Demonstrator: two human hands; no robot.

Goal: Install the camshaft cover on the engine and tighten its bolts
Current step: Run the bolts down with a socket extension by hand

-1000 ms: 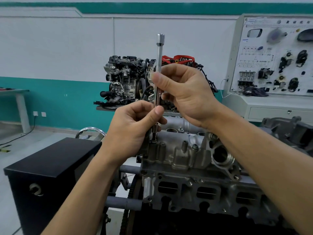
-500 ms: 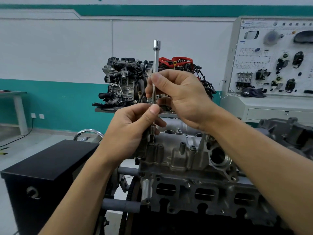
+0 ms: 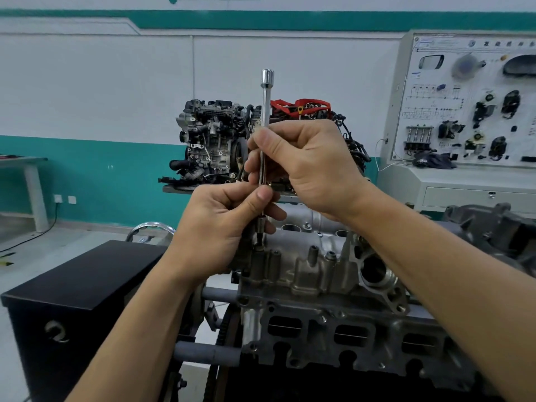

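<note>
A long chrome extension bar (image 3: 265,111) stands upright, its lower socket set on a bolt (image 3: 259,247) at the left near corner of the grey aluminium camshaft cover (image 3: 307,274). The cover sits on the engine (image 3: 333,338) in front of me. My left hand (image 3: 223,233) pinches the bar low down, just above the socket. Higher up, my right hand (image 3: 304,166) grips the shaft with thumb and fingers. Two more bolts (image 3: 330,254) show along the cover's near edge.
A black cabinet (image 3: 69,300) stands at the lower left, close to the engine stand. Behind are a second engine on a stand (image 3: 214,143), a training panel with mounted car parts (image 3: 470,105) at the right, and a white table (image 3: 29,175) at the left.
The view has tilted slightly, so the bar sits lower in the frame. Both hands keep their hold on the bar, with the fingers shifted a little around it.
</note>
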